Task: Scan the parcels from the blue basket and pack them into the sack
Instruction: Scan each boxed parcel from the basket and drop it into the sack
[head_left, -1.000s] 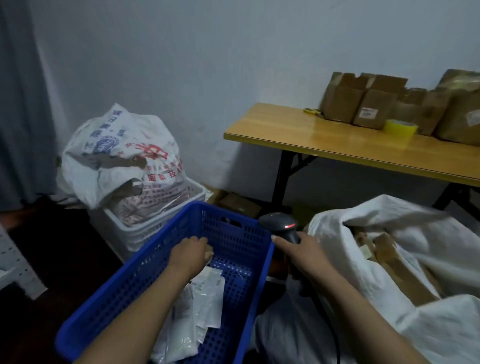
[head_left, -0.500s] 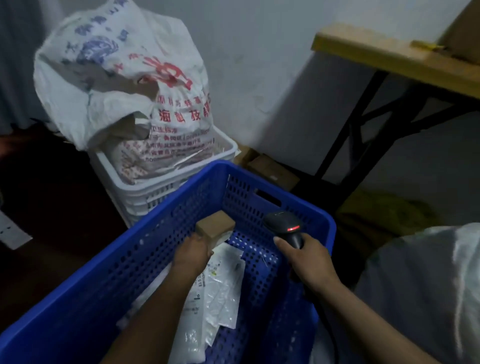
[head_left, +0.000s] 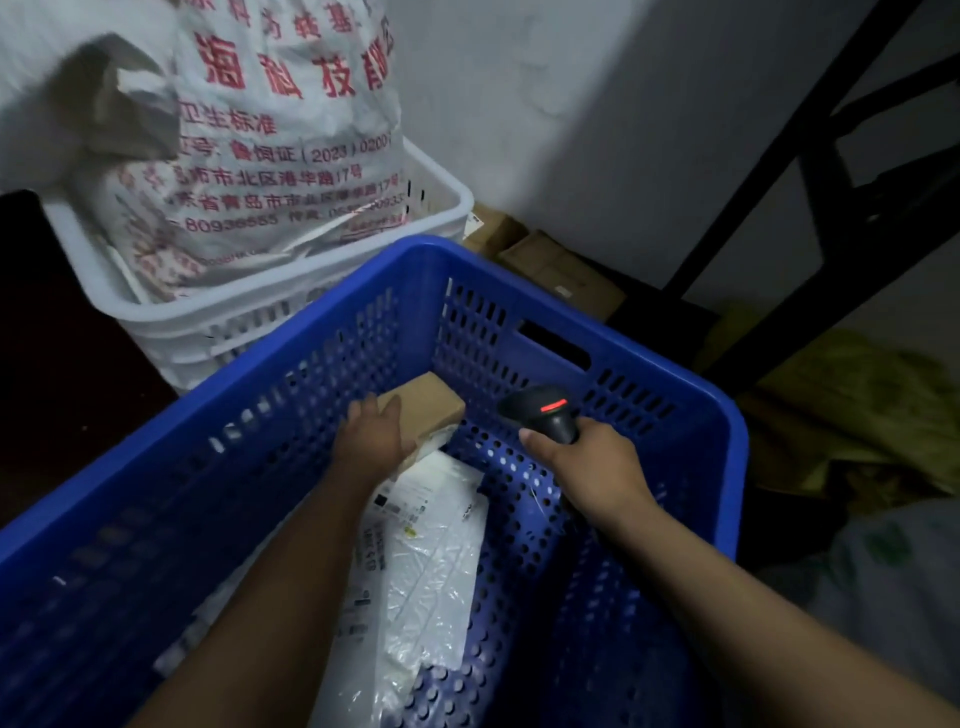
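Note:
The blue basket (head_left: 613, 332) fills the lower part of the head view. Inside it my left hand (head_left: 371, 439) holds a small brown cardboard parcel (head_left: 431, 405) near the far wall, fingers laid over its top and near side. White plastic mailer parcels (head_left: 421, 561) lie on the basket floor under my left forearm. My right hand (head_left: 592, 470) grips a black barcode scanner (head_left: 543, 410) with a red light on, its head pointing toward the cardboard parcel. A pale corner of the sack (head_left: 883, 582) shows at the lower right.
A white basket (head_left: 260, 317) holding a printed white bag (head_left: 270, 156) stands behind the blue one at the left. Cardboard boxes (head_left: 561, 270) lie on the floor by the wall. Black table legs (head_left: 810, 171) rise at the right, with a yellow-green cloth (head_left: 852, 405) below them.
The view has dropped and closed in on the blue basket. My left hand has picked up the brown parcel, and my right hand has brought the scanner over the basket beside it.

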